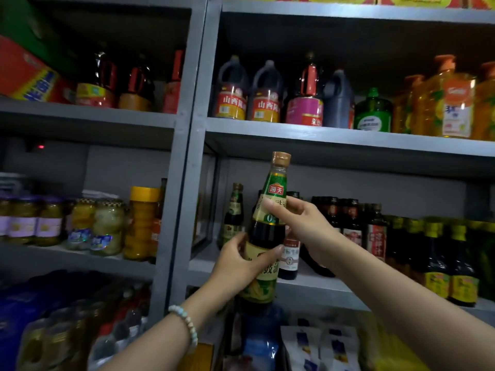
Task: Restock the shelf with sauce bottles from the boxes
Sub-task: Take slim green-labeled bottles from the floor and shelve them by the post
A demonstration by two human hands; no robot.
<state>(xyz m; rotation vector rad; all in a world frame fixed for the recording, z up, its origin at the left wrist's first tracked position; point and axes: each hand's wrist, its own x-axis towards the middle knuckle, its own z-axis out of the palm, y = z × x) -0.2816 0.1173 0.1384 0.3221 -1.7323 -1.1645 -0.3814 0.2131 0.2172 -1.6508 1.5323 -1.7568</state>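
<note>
From the head camera, a sauce bottle (267, 231) stands upright in the air in front of the middle shelf (316, 286), held by both hands. The left hand (241, 266) wraps its lower label; the right hand (300, 223) pinches its neck label. Dark bottles (356, 226) stand on that shelf behind it.

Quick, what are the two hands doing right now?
Left hand: holding the sauce bottle, fingers curled round its lower part.
Right hand: holding the same bottle, gripping it at the upper label.
</note>
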